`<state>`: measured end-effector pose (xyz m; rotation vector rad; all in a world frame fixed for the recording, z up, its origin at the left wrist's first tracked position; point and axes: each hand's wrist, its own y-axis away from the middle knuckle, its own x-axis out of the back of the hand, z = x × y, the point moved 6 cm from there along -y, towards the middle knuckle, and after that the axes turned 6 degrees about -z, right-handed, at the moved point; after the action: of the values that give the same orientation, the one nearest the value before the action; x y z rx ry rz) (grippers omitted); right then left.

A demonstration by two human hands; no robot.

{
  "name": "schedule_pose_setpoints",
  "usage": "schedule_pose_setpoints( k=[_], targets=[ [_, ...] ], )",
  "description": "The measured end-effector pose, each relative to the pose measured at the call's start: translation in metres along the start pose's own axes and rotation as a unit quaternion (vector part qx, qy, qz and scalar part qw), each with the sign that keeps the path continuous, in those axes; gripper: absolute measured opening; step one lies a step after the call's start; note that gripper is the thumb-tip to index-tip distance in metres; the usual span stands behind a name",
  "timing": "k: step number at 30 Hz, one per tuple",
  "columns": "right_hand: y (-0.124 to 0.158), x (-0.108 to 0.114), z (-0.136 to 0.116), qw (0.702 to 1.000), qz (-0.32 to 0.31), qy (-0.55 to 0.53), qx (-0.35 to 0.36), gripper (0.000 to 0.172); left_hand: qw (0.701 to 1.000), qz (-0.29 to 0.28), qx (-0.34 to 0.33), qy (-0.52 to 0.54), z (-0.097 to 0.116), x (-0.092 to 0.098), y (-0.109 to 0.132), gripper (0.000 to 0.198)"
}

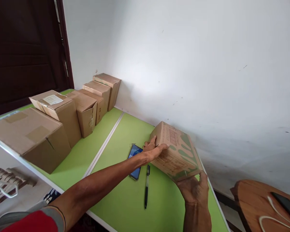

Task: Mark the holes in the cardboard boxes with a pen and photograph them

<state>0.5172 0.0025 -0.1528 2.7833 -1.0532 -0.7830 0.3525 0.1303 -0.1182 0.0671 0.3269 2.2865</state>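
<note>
A cardboard box [176, 148] with green and reddish print sits tilted between my two hands near the wall side of the green table. My left hand [154, 149] presses on its left side, thumb along the upper edge and fingers against the face. Under its near right corner is my right hand [194, 187], gripping the lower edge with the thumb up; some of those fingers are hidden beneath the box. Below my left wrist lies a phone [135, 172] with a lit screen, partly covered by my forearm. Beside it is a black and clear pen [147, 188].
Several closed cardboard boxes [67, 116] stand in a row along the left part of the green table [132, 129]. A white wall [183, 64] borders the far side. At lower right is a wooden stool [256, 199] with a white cable and a dark object.
</note>
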Motion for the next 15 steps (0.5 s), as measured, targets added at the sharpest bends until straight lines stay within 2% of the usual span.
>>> schedule_pose_setpoints(
  k=[3, 6, 10, 13, 15],
  targets=[
    [0.035, -0.02, -0.004, 0.998, -0.036, -0.007, 0.042, 0.063, 1.0, 0.014, -0.007, 0.0, -0.004, 0.007, 0.035, 0.098],
    [0.075, -0.048, -0.012, 0.993, -0.062, -0.023, 0.098, 0.063, 0.997, 0.047, -0.066, 0.005, 0.0, 0.02, 0.079, 0.091],
    [0.116, -0.071, -0.006, 0.99, -0.077, -0.011, 0.121, 0.071, 0.968, 0.031, -0.249, 0.006, 0.008, 0.039, 0.149, 0.096],
    [0.133, -0.069, 0.015, 0.992, -0.055, 0.026, 0.11, 0.078, 0.925, 0.04, -0.37, -0.08, 0.004, 0.058, 0.207, 0.101],
    [0.145, -0.066, 0.032, 0.992, -0.051, 0.047, 0.108, 0.073, 0.902, 0.06, -0.414, -0.109, -0.005, 0.072, 0.242, 0.102]
  ],
)
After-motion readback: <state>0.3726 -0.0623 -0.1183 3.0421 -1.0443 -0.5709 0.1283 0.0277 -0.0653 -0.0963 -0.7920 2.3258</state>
